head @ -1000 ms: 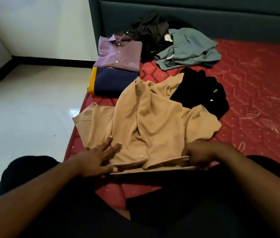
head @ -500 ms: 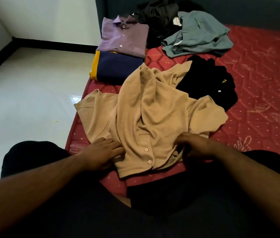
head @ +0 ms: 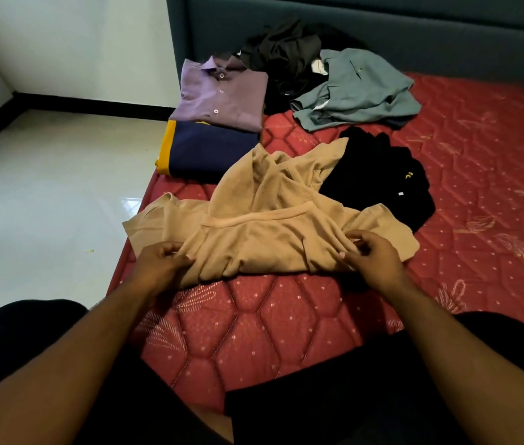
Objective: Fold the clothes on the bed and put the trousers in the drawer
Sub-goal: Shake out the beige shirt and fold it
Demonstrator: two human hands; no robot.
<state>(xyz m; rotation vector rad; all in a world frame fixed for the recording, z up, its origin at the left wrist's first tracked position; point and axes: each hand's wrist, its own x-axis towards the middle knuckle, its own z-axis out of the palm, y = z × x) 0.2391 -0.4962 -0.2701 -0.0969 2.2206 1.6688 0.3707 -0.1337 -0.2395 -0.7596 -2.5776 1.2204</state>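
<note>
A tan shirt (head: 263,232) lies crumpled on the red mattress (head: 286,332) in front of me, its near part folded over away from me. My left hand (head: 161,268) grips the cloth at its near left edge. My right hand (head: 369,255) pinches the cloth at its near right edge. Beyond it lie a folded purple shirt (head: 222,94) on a folded navy and yellow garment (head: 209,149), a loose black garment (head: 382,178), a crumpled grey-blue garment (head: 357,91) and a dark heap (head: 283,56) by the headboard.
The dark teal headboard (head: 382,30) runs along the far side of the bed. The bed's left edge drops to a glossy white tiled floor (head: 45,203). My dark-clad knees (head: 23,335) are at the bed's near edge.
The tan shirt's near buttoned part has been turned over away from me, so the buttons no longer show. Both hands went from lying on the cloth to gripping its edges.
</note>
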